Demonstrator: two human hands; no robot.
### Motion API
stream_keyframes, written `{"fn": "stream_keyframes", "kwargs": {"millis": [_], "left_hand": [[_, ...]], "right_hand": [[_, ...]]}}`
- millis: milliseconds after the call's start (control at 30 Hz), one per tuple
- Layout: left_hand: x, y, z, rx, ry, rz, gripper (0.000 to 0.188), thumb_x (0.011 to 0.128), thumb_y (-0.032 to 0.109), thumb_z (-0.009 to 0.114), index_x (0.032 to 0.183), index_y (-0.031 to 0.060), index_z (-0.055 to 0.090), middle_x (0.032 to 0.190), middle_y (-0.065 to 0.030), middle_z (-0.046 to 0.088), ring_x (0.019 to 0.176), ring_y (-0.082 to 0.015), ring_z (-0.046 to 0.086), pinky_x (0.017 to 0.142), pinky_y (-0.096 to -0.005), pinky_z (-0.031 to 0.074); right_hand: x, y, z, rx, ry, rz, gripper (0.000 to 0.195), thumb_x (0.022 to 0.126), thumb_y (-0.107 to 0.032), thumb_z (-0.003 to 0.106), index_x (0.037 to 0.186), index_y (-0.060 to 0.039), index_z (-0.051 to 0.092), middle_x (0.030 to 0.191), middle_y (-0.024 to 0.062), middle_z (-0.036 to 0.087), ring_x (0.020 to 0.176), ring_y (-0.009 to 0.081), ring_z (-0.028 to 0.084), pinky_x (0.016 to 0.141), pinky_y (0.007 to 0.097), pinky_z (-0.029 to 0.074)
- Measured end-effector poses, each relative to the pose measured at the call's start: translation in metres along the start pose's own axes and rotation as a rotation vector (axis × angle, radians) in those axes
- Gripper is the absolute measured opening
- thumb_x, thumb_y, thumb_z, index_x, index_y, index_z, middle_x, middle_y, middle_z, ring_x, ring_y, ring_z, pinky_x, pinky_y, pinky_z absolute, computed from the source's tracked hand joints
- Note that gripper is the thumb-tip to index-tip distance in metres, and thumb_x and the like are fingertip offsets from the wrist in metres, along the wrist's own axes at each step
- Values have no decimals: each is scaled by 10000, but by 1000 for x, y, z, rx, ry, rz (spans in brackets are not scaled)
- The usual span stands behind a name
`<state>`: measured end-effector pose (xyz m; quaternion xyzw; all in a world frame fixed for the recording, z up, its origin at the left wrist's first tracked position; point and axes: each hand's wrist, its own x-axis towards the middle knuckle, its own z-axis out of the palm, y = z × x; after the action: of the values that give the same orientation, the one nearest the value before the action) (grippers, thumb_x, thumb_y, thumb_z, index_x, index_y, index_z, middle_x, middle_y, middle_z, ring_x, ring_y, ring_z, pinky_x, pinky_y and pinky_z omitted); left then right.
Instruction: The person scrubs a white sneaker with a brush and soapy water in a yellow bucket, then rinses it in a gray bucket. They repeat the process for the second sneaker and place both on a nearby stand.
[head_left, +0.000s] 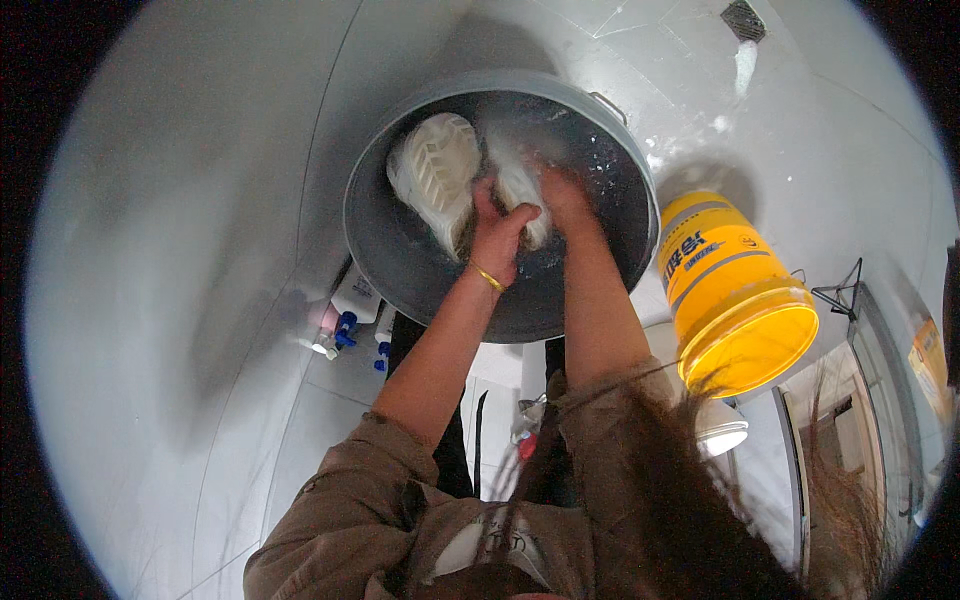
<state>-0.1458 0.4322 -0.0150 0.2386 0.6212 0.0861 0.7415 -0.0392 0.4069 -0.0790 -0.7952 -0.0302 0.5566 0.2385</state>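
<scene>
Both my hands are inside a large grey metal basin that looks wet inside. My left hand, with a gold-coloured bangle on its wrist, grips one end of a white shoe, thumb across its near part. Against the right side of that shoe is my right hand, blurred; its fingers are partly hidden, so I cannot tell whether it holds anything. To the left lies another white shoe, its ridged sole facing up and its narrow end towards me, beside my left hand.
A yellow plastic bucket with printing stands right of the basin. Several bottles with blue caps, including a white bottle, are at the lower left. A floor drain lies at the far right, with white foam near it. Loose hair hangs across the lower right.
</scene>
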Motion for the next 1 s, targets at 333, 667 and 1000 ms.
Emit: {"fn": "stream_keyframes", "kwargs": {"millis": [333,667,1000], "left_hand": [[9,6,-17,-511,-144,-112,529,903,367,566,1319,65,441,1293,-104,519,1180,-273,492,995,-392,402],[-4,12,-1,96,-54,36,665,814,246,706,1330,16,355,1288,-134,475,1168,-222,461,1005,-339,350],[-5,17,7,182,-7,19,689,794,208,725,1302,-5,311,1241,-158,494,1123,-234,491,994,-346,364]], "right_hand": [[-82,-17,-23,-58,85,-148,685,781,-550,639,1089,60,584,1061,288,608,999,398,600,878,447,458],[-22,-10,-4,27,301,-35,594,848,-521,587,1061,31,637,1072,228,634,1041,352,590,921,381,424],[4,30,-10,85,146,-41,740,895,-627,366,1260,1,504,1288,272,469,1224,394,433,1047,402,304]]}}
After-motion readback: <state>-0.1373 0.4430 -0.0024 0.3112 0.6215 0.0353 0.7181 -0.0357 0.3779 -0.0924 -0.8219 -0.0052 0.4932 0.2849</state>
